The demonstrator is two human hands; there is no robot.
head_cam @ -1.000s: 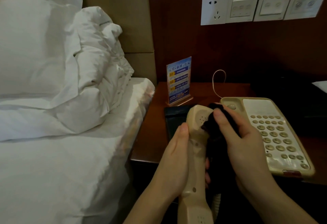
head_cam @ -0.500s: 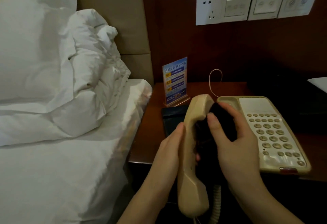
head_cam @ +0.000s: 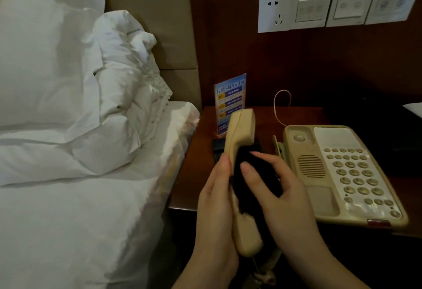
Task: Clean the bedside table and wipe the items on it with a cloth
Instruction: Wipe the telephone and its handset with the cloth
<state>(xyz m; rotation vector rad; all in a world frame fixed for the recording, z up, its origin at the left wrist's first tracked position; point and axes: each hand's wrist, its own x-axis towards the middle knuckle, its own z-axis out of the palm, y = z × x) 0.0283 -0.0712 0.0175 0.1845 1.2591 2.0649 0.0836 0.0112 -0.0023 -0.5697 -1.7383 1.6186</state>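
Note:
My left hand [head_cam: 217, 199] grips a cream telephone handset [head_cam: 242, 133], held almost upright above the front edge of the dark wooden bedside table [head_cam: 198, 174]. My right hand [head_cam: 276, 192] presses a black cloth [head_cam: 249, 176] against the handset's middle, on its right side. The cream telephone base [head_cam: 338, 172] with its keypad lies on the table to the right, its cradle bare. A blue printed sign card [head_cam: 229, 99] stands at the back left, partly behind the handset. A dark flat object [head_cam: 218, 149] lies under the handset's top end.
A bed with white sheets [head_cam: 80, 220] and heaped pillows [head_cam: 57, 60] borders the table on the left. A wall socket [head_cam: 275, 12] and switch plates [head_cam: 351, 3] sit on the wooden panel above. The coiled cord [head_cam: 269, 266] hangs below the handset. A thin wire loop [head_cam: 282, 103] rises behind the phone.
The handset has turned from earpiece-facing-me to its side and back, and stands higher. My right hand with the cloth has slid down from the earpiece end to the handset's middle.

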